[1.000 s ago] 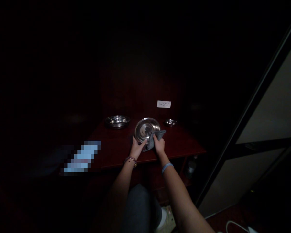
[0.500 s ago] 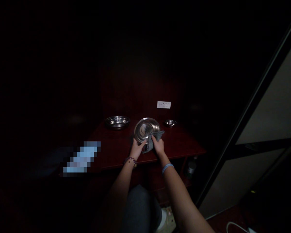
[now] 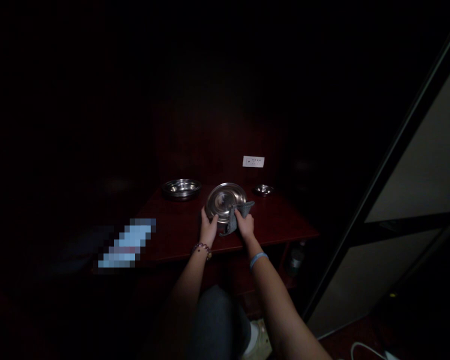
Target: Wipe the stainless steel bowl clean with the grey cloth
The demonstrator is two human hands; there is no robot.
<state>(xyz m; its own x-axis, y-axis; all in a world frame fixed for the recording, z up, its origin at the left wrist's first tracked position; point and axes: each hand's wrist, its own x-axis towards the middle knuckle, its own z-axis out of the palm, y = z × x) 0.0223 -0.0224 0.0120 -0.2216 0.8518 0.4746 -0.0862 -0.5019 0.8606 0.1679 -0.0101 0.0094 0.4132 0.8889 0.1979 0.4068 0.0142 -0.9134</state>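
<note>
A round steel dish (image 3: 225,199) is held tilted above the front of the dark red desk (image 3: 281,227), its inside facing me. My left hand (image 3: 209,227) grips the dish's lower left rim, thumb on the inner side. A grey cloth (image 3: 233,220) is pinched in my right hand (image 3: 245,225) and lies against the dish's lower right rim. The fingers behind the dish and cloth are hidden.
Shiny steel dishes, seemingly stacked, (image 3: 182,189) stand at the back left, and a small steel bowl (image 3: 264,190) at the back right. A white socket panel (image 3: 253,161) is on the wall. Under the desk at right is a bottle (image 3: 295,261).
My left hand has shifted slightly left along the dish's rim, and its thumb has moved left, away from the cloth. The dish has moved slightly left. My right hand has hardly moved.
</note>
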